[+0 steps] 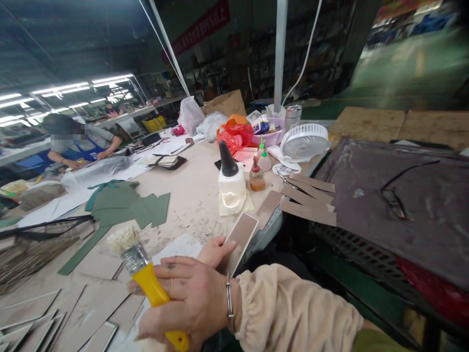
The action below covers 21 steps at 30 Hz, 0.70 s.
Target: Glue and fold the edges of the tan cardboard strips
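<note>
My right hand, with a thin metal bracelet at its wrist, is closed around the yellow handle of a paintbrush. The brush's pale, worn bristles point up and to the left. Behind my right wrist, my left hand grips a brown rectangular panel with a pale border, thumb on its upper face. My right hand and forearm hide much of that hand. Just beyond the panel stands a white plastic bottle with a black cone cap. Under the brush lies a white sheet on the worktable.
Bordered panels lie at lower left, near green cut pieces. Brown strips overhang the table edge. A glue bottle and a white fan stand behind. Glasses rest at right. A co-worker works across the table.
</note>
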Each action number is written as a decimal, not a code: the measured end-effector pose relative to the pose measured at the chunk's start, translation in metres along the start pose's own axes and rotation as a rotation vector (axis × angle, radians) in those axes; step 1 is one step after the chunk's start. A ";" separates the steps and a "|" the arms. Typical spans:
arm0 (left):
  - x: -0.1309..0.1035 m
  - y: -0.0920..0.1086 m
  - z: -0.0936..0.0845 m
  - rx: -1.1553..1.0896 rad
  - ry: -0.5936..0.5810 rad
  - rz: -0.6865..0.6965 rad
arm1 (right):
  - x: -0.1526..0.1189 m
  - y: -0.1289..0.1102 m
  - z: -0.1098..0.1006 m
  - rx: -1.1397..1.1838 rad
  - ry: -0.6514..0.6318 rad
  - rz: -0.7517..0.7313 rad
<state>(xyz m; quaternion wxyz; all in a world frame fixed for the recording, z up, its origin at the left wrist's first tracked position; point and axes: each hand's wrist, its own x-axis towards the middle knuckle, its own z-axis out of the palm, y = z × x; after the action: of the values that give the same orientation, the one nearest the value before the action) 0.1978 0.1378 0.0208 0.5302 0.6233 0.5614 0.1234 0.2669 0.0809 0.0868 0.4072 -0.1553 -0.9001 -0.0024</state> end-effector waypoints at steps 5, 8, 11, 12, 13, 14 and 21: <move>0.052 0.028 0.023 0.221 0.121 0.172 | -0.008 0.013 -0.008 0.052 0.118 0.093; 0.073 0.039 0.033 0.292 0.181 0.190 | -0.012 0.019 -0.009 0.052 0.178 0.166; 0.083 0.044 0.037 0.354 0.237 0.199 | -0.012 0.025 -0.008 0.056 0.194 0.210; 0.083 0.044 0.037 0.376 0.256 0.198 | -0.012 0.027 -0.008 0.056 0.194 0.215; 0.082 0.045 0.037 0.414 0.280 0.197 | -0.011 0.029 -0.007 0.054 0.192 0.214; 0.078 0.045 0.037 0.473 0.310 0.203 | -0.011 0.031 -0.007 0.052 0.186 0.212; 0.041 0.051 0.063 0.913 0.505 0.440 | -0.009 0.028 -0.004 0.025 0.199 0.220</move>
<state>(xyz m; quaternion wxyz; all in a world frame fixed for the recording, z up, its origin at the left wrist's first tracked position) 0.2879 0.1488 0.0180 0.0176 0.8429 0.5241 0.1209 0.2833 0.1045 0.0795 0.4939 -0.2467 -0.8329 0.0381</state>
